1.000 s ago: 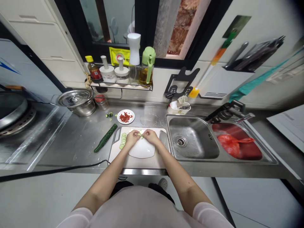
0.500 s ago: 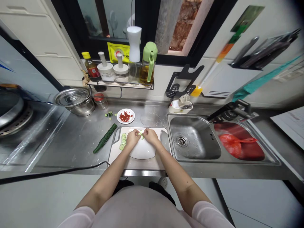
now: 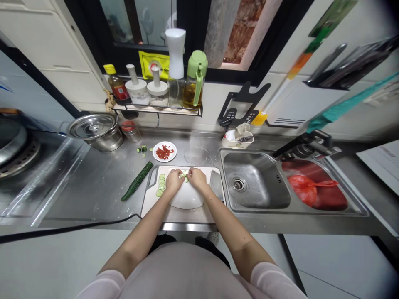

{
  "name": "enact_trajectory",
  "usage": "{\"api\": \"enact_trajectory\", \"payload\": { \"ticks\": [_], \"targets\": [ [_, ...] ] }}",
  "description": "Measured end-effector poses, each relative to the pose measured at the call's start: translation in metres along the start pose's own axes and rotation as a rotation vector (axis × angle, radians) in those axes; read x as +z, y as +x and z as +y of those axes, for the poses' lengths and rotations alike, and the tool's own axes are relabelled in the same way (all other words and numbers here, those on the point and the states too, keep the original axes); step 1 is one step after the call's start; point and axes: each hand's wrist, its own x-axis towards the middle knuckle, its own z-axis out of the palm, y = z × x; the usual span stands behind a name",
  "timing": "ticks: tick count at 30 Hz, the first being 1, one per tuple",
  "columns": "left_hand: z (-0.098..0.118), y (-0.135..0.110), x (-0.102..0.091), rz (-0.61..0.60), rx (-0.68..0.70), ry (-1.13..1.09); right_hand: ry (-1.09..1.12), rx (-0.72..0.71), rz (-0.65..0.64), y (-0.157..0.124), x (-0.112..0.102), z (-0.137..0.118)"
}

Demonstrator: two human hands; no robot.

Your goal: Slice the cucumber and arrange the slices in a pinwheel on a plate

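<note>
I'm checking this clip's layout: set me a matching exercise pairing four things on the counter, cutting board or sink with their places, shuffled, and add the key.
Things
1. long cucumber
2. row of cucumber slices
3. knife
4. red plastic bag

Places
A. on the cutting board, to the right of the right hand
B. in the right-hand sink basin
C. on the cutting board, to the left of the left hand
D. on the steel counter, left of the cutting board

Right pairs
1-D, 2-C, 3-A, 4-B
</note>
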Motion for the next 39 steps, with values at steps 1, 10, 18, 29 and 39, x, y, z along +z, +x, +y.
{"api": "enact_trajectory", "payload": {
  "ticks": [1, 10, 18, 29, 39],
  "targets": [
    [-0.0003, 0.0002, 0.0001, 0.001, 0.003, -0.002, -0.001, -0.003, 0.004, 0.0, 0.0003, 0.0001],
    [0.0019, 0.0033, -0.0007, -0.01, -0.008, -0.036, 0.014, 0.007, 0.018, -0.0006, 0.0031, -0.0002],
    [0.0021, 0.0034, 0.0003, -0.015, -0.017, -0.029, 0.017, 0.014, 0.015, 0.0005, 0.0037, 0.0011],
    [0.0032, 0.0052, 0.0017, -0.018, -0.039, -0.005, 0.04, 0.019, 0.03, -0.0009, 0.0038, 0.0028],
    [0.0037, 0.0072, 0.0018, -0.019, -0.055, 0.021, 0.004, 0.097, 0.027, -0.0055, -0.0007, 0.0093]
  ]
}}
